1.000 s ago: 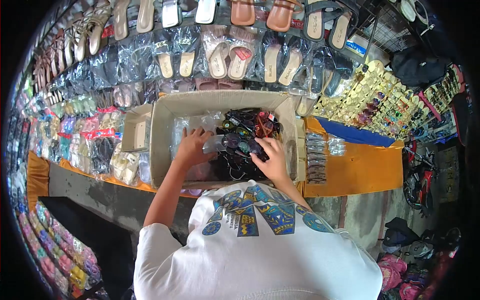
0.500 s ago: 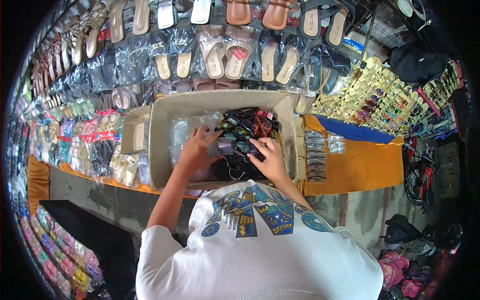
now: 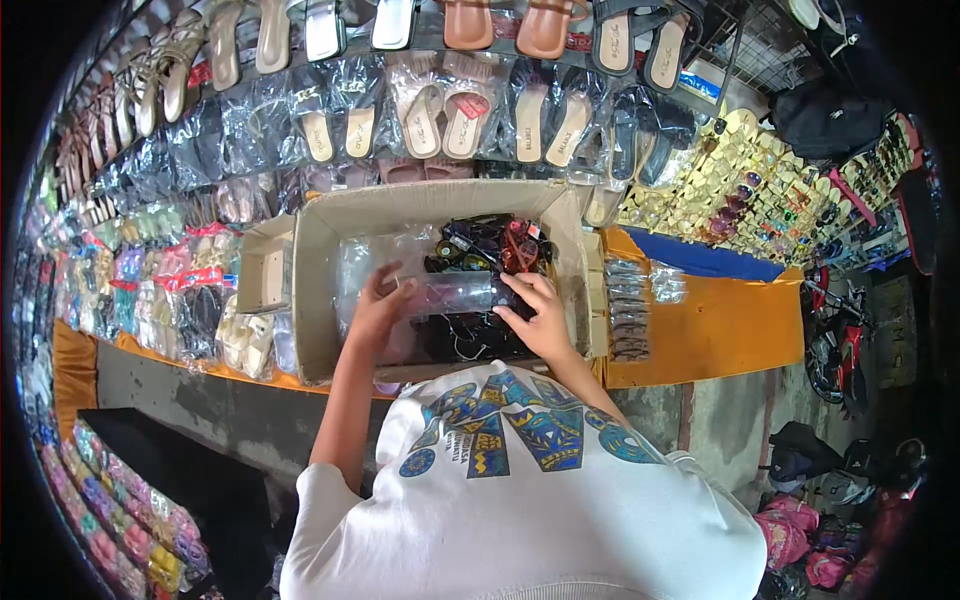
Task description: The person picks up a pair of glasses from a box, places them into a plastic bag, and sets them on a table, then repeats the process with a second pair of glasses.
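Note:
A large cardboard box (image 3: 318,260) stands in front of me. Inside, a clear plastic sleeve (image 3: 448,292) stretches between my hands. My left hand (image 3: 378,308) pinches its left end, fingers curled. At the opposite end, my right hand (image 3: 540,318) has thumb and fingers closed on the sleeve, near something dark that I cannot make out. Behind and beneath it lies a heap of sunglasses (image 3: 480,240), mostly dark with some red frames. More clear plastic bags (image 3: 365,258) fill the left side of the box.
A smaller open box (image 3: 265,280) adjoins on the left. To the right, bagged glasses (image 3: 628,310) lie in a column on an orange cloth (image 3: 720,340). Racks of sandals (image 3: 440,120) rise behind, and a sunglasses display (image 3: 740,190) stands back right.
My left hand has drawn back slightly and gone from spread fingers to a curled pinch. The clear sleeve now shows stretched out between both hands. My right hand has barely moved.

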Action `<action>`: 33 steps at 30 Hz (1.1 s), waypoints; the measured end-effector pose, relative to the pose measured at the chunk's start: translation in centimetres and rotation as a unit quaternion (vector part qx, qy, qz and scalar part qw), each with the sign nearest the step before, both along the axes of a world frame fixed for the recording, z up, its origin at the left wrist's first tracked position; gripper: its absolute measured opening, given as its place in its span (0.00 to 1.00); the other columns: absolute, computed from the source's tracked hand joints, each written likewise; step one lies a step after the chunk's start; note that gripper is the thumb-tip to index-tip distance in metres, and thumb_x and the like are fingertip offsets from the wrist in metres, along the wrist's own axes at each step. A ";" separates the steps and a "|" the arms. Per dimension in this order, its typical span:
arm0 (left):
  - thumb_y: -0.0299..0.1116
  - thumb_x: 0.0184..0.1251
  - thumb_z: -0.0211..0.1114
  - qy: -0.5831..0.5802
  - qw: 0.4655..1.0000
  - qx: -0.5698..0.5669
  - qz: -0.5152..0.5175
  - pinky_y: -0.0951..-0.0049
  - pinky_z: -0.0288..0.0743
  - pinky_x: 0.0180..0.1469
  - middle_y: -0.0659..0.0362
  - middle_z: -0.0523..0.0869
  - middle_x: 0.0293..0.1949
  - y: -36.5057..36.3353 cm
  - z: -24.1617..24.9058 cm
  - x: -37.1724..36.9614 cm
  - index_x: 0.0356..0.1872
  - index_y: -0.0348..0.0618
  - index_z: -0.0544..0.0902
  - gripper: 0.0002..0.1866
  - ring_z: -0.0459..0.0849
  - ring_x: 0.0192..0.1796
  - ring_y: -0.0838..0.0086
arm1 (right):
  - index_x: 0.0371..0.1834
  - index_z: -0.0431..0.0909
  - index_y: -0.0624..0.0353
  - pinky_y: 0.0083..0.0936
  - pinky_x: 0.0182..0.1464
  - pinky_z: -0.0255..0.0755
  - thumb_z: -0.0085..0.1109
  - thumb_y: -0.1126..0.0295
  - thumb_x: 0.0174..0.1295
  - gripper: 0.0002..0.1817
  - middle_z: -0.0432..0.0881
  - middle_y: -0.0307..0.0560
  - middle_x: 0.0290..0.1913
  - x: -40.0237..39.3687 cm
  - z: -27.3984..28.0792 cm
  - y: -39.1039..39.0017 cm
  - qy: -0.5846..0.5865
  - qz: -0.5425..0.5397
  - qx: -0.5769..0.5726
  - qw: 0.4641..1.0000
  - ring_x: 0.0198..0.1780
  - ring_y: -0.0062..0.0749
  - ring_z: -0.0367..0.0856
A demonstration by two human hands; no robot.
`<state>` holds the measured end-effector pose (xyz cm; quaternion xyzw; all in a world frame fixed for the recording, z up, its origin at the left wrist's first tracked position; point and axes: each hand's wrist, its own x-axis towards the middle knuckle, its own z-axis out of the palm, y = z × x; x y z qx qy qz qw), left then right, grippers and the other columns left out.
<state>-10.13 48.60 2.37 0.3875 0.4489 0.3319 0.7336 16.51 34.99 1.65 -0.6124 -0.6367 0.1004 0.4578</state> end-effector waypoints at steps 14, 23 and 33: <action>0.27 0.70 0.74 -0.063 0.995 -0.013 -0.079 0.66 0.89 0.51 0.53 0.89 0.50 -1.1 -0.8 0.1 0.64 0.38 0.77 0.24 0.91 0.48 0.68 | 0.73 0.78 0.57 0.17 0.49 0.72 0.69 0.81 0.65 0.30 0.80 0.36 0.52 0.6 -0.8 -0.2 0.253 0.078 -0.160 0.951 0.44 0.17 0.75; 0.21 0.70 0.72 -0.120 0.991 -0.036 -0.055 0.63 0.89 0.54 0.51 0.88 0.50 -1.3 -1.8 1.0 0.61 0.36 0.78 0.21 0.91 0.49 0.64 | 0.54 0.81 0.63 0.16 0.49 0.73 0.62 0.78 0.73 0.09 0.83 0.33 0.39 -0.7 -2.0 0.6 0.419 0.018 -0.140 0.897 0.44 0.14 0.80; 0.22 0.71 0.71 -0.098 0.993 -0.030 -0.051 0.63 0.90 0.54 0.53 0.88 0.50 -1.7 -1.3 1.6 0.61 0.37 0.78 0.20 0.91 0.49 0.65 | 0.58 0.76 0.62 0.19 0.55 0.72 0.60 0.75 0.75 0.11 0.86 0.39 0.46 -0.6 -1.5 0.6 0.385 0.026 -0.133 0.913 0.49 0.19 0.81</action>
